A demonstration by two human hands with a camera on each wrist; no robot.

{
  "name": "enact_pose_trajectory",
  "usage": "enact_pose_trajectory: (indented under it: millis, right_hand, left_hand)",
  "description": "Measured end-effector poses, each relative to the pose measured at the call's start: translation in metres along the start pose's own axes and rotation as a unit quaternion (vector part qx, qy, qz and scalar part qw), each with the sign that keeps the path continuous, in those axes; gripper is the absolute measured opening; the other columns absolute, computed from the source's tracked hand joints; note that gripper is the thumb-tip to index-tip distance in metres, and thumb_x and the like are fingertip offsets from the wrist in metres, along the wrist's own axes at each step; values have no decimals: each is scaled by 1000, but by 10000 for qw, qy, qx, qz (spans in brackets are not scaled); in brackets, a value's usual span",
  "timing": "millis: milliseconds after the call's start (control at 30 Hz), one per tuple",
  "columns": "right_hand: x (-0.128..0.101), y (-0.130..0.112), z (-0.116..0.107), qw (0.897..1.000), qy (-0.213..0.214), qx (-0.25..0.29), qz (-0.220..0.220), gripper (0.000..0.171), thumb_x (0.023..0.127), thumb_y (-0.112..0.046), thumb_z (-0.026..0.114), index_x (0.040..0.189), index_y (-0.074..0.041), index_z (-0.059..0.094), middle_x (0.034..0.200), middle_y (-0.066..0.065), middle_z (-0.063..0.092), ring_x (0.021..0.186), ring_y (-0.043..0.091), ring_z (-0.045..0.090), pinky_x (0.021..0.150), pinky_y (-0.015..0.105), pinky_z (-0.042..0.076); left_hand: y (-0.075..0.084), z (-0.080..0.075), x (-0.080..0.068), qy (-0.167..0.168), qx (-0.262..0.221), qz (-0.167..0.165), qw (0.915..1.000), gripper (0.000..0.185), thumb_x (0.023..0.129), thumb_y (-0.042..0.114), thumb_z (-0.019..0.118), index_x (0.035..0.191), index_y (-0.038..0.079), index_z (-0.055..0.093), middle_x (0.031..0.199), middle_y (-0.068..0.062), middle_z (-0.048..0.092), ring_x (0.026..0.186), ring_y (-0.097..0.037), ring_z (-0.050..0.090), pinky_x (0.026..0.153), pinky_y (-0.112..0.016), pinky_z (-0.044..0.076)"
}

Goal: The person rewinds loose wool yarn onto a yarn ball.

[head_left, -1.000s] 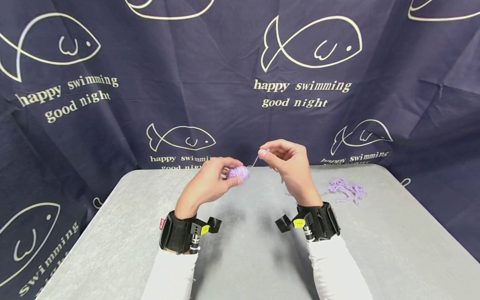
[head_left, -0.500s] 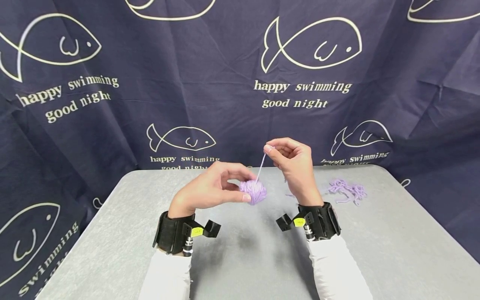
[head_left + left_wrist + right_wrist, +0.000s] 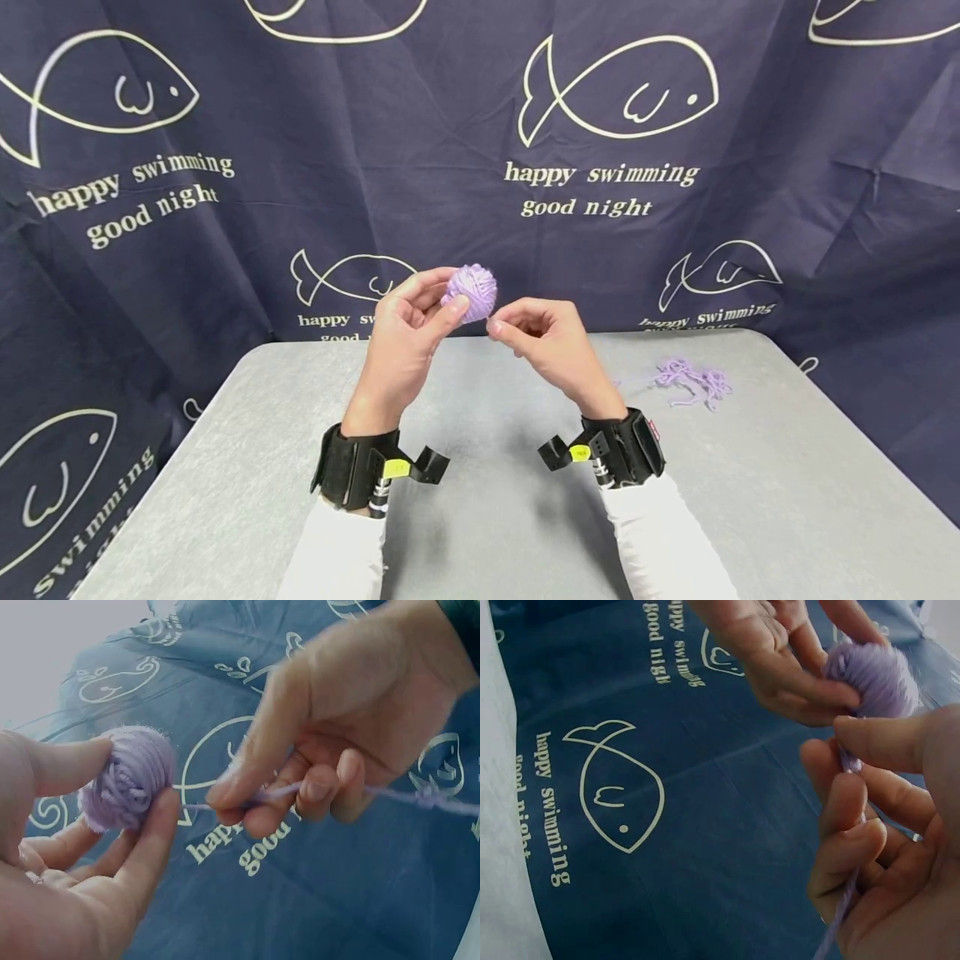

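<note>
The left hand (image 3: 405,333) holds a small ball of purple yarn (image 3: 470,292) up in the air above the far edge of the grey worktop (image 3: 495,492), thumb on one side and fingertips (image 3: 161,814) curled round the other; the ball sits well clear of the surface, in front of the dark fish-print curtain (image 3: 225,167). Just beside it, the right hand (image 3: 543,342) pinches the loose strand (image 3: 420,796) between thumb and forefinger — the strand runs short and taut from the ball into the pinch, then on through the curled fingers; the two hands are almost touching. Off to the right on the worktop lies a loose tangle of the same purple yarn (image 3: 693,379), well apart from both hands. Black straps with cameras wrap both wrists.
</note>
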State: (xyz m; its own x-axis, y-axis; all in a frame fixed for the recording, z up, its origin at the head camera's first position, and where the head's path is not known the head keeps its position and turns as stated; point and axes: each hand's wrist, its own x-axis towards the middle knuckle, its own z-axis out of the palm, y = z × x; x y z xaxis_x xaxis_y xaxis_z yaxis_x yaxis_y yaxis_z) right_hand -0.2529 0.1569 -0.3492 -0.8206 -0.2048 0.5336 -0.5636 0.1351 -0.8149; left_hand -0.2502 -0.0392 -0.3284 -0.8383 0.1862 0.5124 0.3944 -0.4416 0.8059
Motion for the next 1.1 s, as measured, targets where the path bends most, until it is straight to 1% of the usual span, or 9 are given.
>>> enact_pose_trajectory:
  millis: [267,367,467,533,633,767,867,1000,1100]
  right_hand:
    - [-1,-2,7,9991,-294,-288,-102,5,90,-10,77,93,-6,78,64,2,59,52,14,46,44,25,34]
    - [-1,-3,6,9992,-218,-286,-145,4,89,-11,78,92,-7,79,62,2,57,51,13,43,44,25,31]
    - [-1,-5,2,9996,8,-114,-257,4,88,-8,79,92,-7,79,64,2,60,52,13,42,45,24,31]
    - [-1,-7,-1,9989,276,68,-372,5,87,-5,79,92,-4,78,66,2,62,52,12,43,46,24,32]
    - [-1,-8,-7,9946,820,407,-485,8,86,-1,79,93,1,77,72,2,68,54,10,47,48,22,36]
    - [0,-7,-12,9835,1503,925,-391,9,85,2,79,94,1,77,76,1,72,59,6,54,50,17,39]
    - [1,-7,-14,9778,1740,1136,-274,10,85,3,79,91,-5,78,77,0,72,62,5,56,50,15,39]
    - [1,-7,-14,9811,1650,966,-304,7,84,0,80,88,-4,77,74,0,70,58,6,52,49,17,37]
    - [2,-5,-13,9842,1526,810,-382,6,85,-1,81,87,-1,75,71,1,69,56,7,49,48,19,36]
  left_hand:
    - [-5,1,5,1257,99,468,9909,32,93,-14,61,124,-9,58,107,-10,64,92,-19,68,82,-31,61]
    - [-7,-6,6,1609,1083,779,9779,36,90,-14,66,125,-8,60,111,-14,62,89,-21,69,76,-29,61]
    - [-7,-16,5,1592,2654,753,9479,37,86,-9,73,122,-3,66,115,-15,65,88,-24,69,68,-20,57]
    - [-5,-22,4,1255,3515,468,9266,37,83,-6,76,119,0,70,117,-14,68,90,-25,70,67,-20,53]
    - [-3,-28,3,279,4065,-228,9129,36,83,-1,79,118,4,72,117,-12,70,93,-27,71,71,-27,55]
    - [0,-30,1,-1258,4026,-976,9014,34,85,6,80,118,6,73,113,-7,71,89,-23,70,75,-36,57]
    - [0,-30,-1,-2283,3816,-1063,8894,33,84,8,81,116,7,74,109,-3,72,87,-19,70,78,-37,58]
    - [1,-29,-3,-3297,2986,-1077,8891,34,84,3,81,117,4,73,108,-3,72,92,-21,70,83,-39,60]
    - [4,-27,-4,-3526,2127,-1030,9054,36,85,-3,79,120,-1,69,110,-8,71,98,-25,68,85,-42,60]
